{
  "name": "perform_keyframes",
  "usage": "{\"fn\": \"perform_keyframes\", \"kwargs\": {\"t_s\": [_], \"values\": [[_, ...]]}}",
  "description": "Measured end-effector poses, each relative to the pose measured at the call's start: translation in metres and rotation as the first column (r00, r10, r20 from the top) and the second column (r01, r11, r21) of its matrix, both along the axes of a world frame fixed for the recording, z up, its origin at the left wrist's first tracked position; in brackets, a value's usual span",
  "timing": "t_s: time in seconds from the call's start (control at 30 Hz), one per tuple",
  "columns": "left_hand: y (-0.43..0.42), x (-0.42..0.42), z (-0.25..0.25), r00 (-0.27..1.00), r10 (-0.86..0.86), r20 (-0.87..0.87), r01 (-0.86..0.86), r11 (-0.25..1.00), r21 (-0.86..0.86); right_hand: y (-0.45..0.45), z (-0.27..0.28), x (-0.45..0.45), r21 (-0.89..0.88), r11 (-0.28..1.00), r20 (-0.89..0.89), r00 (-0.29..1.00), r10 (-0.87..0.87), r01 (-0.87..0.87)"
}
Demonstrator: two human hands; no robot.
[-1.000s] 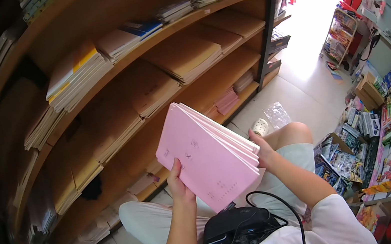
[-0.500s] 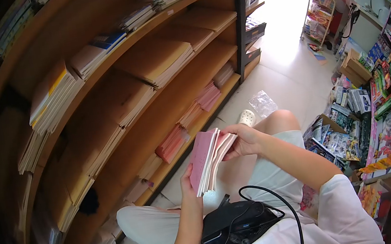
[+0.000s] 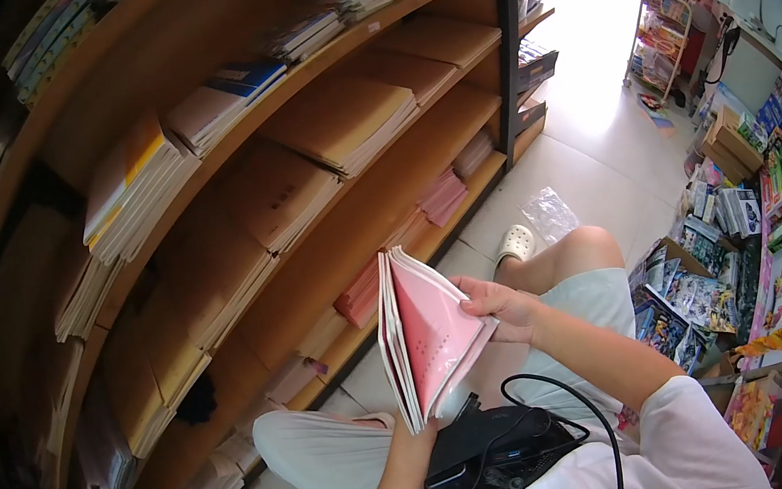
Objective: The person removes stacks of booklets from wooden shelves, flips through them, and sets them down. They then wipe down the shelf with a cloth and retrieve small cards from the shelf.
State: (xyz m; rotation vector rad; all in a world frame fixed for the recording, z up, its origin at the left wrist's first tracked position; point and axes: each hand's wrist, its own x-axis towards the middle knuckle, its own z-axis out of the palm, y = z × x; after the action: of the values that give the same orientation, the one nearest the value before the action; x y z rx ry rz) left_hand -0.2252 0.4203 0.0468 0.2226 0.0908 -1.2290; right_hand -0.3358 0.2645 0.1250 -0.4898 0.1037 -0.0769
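A small stack of thin paper booklets (image 3: 398, 345) with white page edges stands nearly upright above my lap, fanned apart. A pink cover (image 3: 435, 324) with rows of small dark marks faces me inside the parting. My right hand (image 3: 501, 307) grips the right-hand part of the booklets, thumb on the pink cover and the other fingers mostly hidden behind. My left hand (image 3: 418, 436) supports the stack from the lower left; its fingers are hidden behind the booklets.
A curved wooden shelf unit (image 3: 463, 117) with piles of brown and pink booklets fills the left. Boxed goods (image 3: 711, 288) crowd the right. A plastic bag (image 3: 550, 214) lies on the tiled floor (image 3: 590, 154). A black device (image 3: 488, 453) with a cable hangs at my chest.
The booklets have been spread apart, so a pink cover now faces me. My right hand has shifted its hold to the right-hand part. The whole view has moved slightly.
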Motion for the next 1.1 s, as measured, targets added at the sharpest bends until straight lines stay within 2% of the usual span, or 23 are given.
{"fn": "perform_keyframes", "kwargs": {"t_s": [0.33, 0.83, 0.93, 1.1], "values": [[0.007, -0.002, -0.001, 0.999, -0.007, -0.039, 0.006, 1.0, -0.015, 0.013, -0.008, 0.003, -0.033, 0.999, 0.029, 0.999, 0.014, -0.013], [0.011, 0.003, 0.0, 0.996, 0.023, -0.089, -0.026, 0.999, -0.035, 0.023, -0.017, 0.004, 0.174, 0.983, 0.05, 0.998, 0.045, -0.054], [0.014, 0.003, -0.002, 0.994, 0.031, -0.103, -0.036, 0.999, -0.039, 0.025, -0.011, 0.001, 0.166, 0.985, 0.061, 0.997, 0.037, -0.046], [0.013, 0.005, 0.001, 0.992, 0.041, -0.121, -0.047, 0.998, -0.041, 0.017, -0.015, -0.005, 0.049, 0.999, -0.039, 0.999, -0.002, 0.003]]}}
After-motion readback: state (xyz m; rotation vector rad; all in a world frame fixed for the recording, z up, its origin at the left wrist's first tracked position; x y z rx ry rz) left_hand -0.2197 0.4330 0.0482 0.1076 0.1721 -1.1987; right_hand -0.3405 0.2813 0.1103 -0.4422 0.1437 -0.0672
